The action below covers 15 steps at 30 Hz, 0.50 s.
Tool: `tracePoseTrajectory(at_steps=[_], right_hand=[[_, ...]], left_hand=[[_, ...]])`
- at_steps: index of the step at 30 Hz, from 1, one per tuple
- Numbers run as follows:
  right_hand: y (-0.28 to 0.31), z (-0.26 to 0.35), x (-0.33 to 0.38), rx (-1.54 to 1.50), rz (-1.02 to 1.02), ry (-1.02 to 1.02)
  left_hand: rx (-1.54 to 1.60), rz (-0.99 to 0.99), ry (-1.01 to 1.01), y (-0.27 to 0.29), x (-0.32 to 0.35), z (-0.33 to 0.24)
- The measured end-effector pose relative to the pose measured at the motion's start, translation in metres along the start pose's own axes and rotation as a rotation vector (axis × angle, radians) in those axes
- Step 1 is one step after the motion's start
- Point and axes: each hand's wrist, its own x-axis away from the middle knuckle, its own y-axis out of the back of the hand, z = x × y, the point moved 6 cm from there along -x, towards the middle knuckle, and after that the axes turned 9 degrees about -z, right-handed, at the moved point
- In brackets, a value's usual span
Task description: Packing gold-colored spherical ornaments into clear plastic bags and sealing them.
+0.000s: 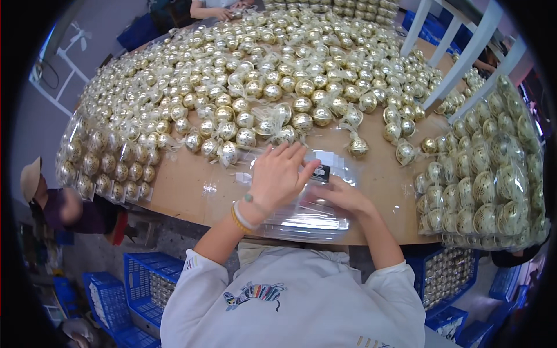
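From the head camera, both hands work on a stack of clear bags lying flat at the near edge of the bench, straight in front of the person.

The left hand rests palm down on top of the stack, its fingers spread apart and pointing away from the person; a beaded bracelet and bands sit on the wrist. It presses on the bags rather than closing round anything.

The right hand lies just beside it on the right part of the stack, its fingers drawn together on the top bag near a small dark label. Whether they pinch the film or only touch it, I cannot tell.

Beyond the stack, the bench is covered with gold balls, many tied with pale ribbon; the nearest ones lie just past the left fingertips. On the right end stands a packed block of gold balls in clear wrap, and a similar wrapped tray sits at the left edge.

A white frame leans over the far right of the bench. Blue crates stand on the floor below. Another person's hands show at the far end, and a person in a cap sits low at left.
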Motion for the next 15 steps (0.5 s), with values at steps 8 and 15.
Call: tracePoseTrajectory(at_steps=[8,15], right_hand=[[0.102,-0.025,0.044,0.048,-0.691,0.316],[-0.033,-0.003,0.011,1.083,-0.688,0.713]], left_hand=[[-0.121,0.269,0.017,-0.062,0.082,0.009],[0.05,0.334,0.033,-0.059,0.094,0.01]])
